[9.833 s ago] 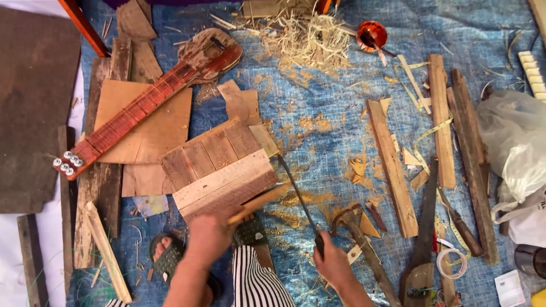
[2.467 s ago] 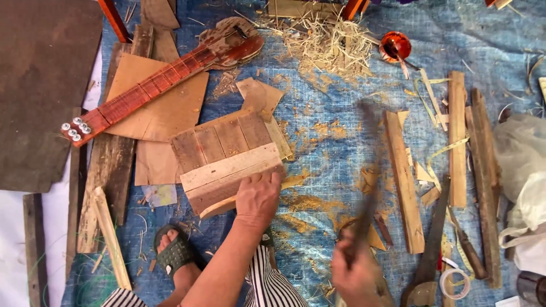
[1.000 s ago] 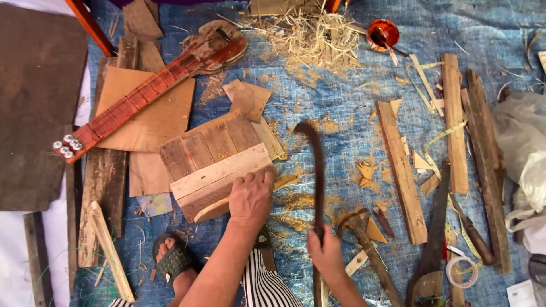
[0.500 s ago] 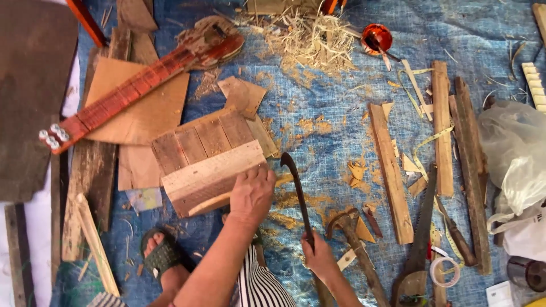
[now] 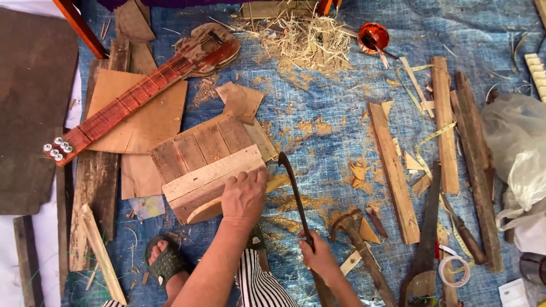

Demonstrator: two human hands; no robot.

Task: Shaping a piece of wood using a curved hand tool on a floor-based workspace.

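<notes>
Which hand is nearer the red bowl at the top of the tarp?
Right. The right hand grips the curved blade below the red bowl; the left hand lies farther left.

- Slatted board [image 5: 210, 162]: bare wood, matt and rough, some planks weathered brown, one pale.
- Curved blade [image 5: 296, 196]: dark, dull metal.
- Tarpaulin [image 5: 318, 113]: blue woven plastic, slightly shiny, dusted with sawdust.
- Instrument neck [image 5: 131, 105]: reddish wood, smoother, with shiny metal pegs.
- Shavings [image 5: 307, 40]: pale, curly wood.
- Bag [image 5: 517, 148]: translucent, glossy plastic.
</notes>
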